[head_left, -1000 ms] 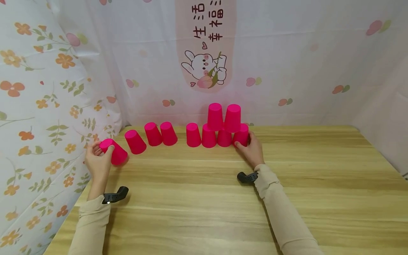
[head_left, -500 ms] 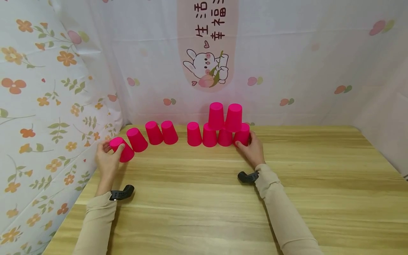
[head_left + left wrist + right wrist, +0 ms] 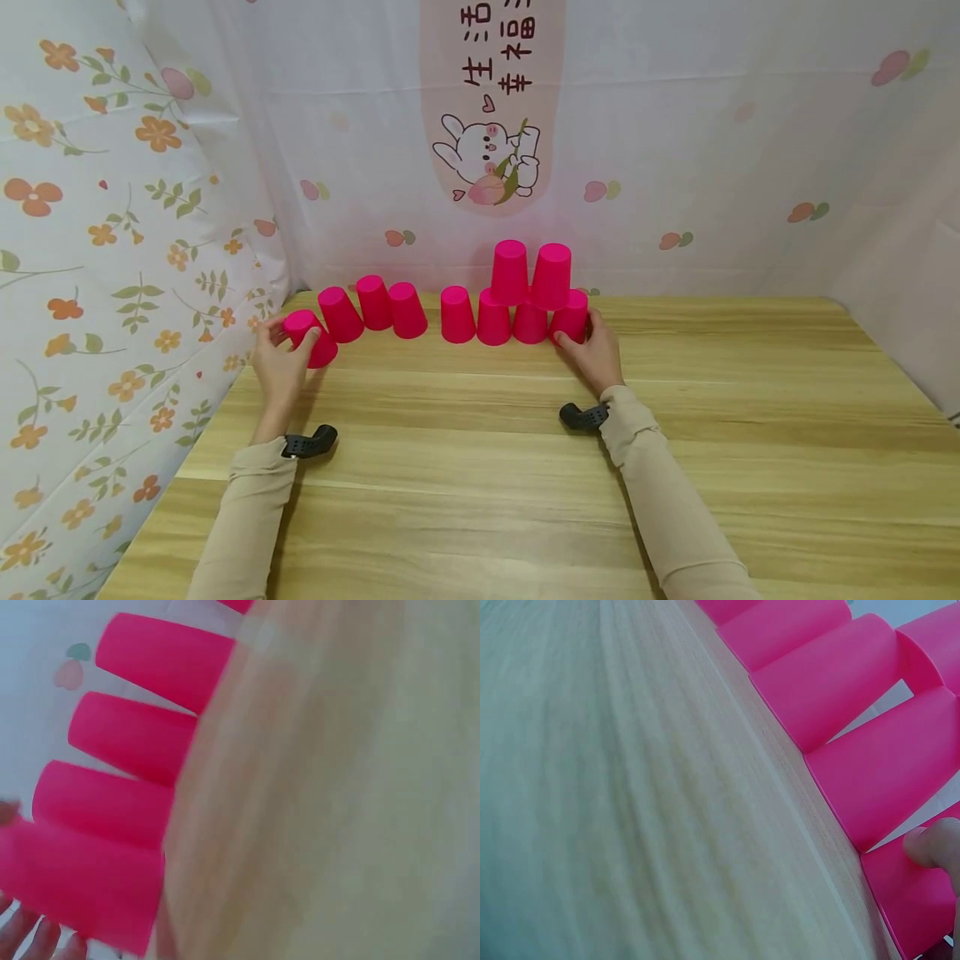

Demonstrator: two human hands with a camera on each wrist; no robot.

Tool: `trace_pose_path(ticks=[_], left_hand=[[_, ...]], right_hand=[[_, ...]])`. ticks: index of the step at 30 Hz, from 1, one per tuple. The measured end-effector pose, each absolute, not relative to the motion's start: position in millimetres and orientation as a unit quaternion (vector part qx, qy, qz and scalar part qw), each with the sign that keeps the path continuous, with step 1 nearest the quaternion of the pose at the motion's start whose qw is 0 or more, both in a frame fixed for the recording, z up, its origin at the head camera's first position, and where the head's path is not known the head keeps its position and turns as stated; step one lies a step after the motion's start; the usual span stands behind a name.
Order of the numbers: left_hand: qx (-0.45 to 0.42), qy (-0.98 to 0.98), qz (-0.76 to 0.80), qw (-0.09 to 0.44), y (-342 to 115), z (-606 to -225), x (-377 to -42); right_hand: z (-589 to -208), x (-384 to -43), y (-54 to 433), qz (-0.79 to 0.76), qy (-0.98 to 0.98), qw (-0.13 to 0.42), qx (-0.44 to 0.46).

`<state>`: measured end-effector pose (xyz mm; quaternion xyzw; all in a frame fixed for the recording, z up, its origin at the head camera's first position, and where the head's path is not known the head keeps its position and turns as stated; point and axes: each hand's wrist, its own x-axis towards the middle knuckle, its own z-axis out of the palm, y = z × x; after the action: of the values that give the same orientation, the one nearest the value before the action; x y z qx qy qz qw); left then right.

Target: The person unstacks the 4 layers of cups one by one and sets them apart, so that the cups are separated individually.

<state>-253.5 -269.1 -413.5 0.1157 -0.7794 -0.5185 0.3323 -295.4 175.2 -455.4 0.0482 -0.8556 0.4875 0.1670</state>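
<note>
My left hand [image 3: 279, 362] grips an upside-down bright pink cup [image 3: 318, 346], the leftmost of a curved row, with the thumb on its near side. In the left wrist view this cup [image 3: 82, 881] touches or overlaps its neighbour [image 3: 105, 806]; fingers [image 3: 45, 937] show beneath it. On the right, my right hand [image 3: 597, 354] holds the end cup [image 3: 572, 315] of a straight row, the thumb [image 3: 934, 844] pressed on its side in the right wrist view. Two more cups, an upper left one [image 3: 510, 271] and an upper right one [image 3: 551, 275], stand on that row.
Between the two groups is a narrow gap, beside the row's left cup [image 3: 458, 317]. All the cups stand near the back edge of the wooden table [image 3: 465, 467]. A printed curtain [image 3: 360, 150] hangs close behind, and a floral one [image 3: 97, 275] borders the left side.
My left hand has slid its cup rightward and away from me, and the neighbouring left cups have been pushed closer together. The right hand and the stacked cups stay put.
</note>
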Motion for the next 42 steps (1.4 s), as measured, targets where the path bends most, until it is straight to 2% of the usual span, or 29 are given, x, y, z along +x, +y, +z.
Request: trace_pose_path(ticks=[6, 14, 19, 25, 30, 42], left_hand=[[0.096, -0.791, -0.524, 0.301, -268, -417, -252], [0.042, -0.773, -0.477, 0.417, -250, -400, -251], [-0.041, -0.775, -0.456, 0.436, -226, -384, -252], [-0.127, -0.775, -0.456, 0.418, -193, -369, -255], [-0.187, -0.779, -0.461, 0.381, -171, -371, -262], [-0.251, -0.772, -0.498, 0.305, -108, -374, -287]], right_hand=[[-455, -295, 175, 0.490, -0.855, 0.163, 0.045], [-456, -296, 177, 0.489, -0.856, 0.163, 0.040], [-456, -295, 176, 0.485, -0.859, 0.159, 0.038], [-454, -294, 175, 0.489, -0.857, 0.158, 0.035], [-454, -295, 175, 0.488, -0.859, 0.153, 0.034], [-456, -297, 176, 0.493, -0.855, 0.159, 0.040]])
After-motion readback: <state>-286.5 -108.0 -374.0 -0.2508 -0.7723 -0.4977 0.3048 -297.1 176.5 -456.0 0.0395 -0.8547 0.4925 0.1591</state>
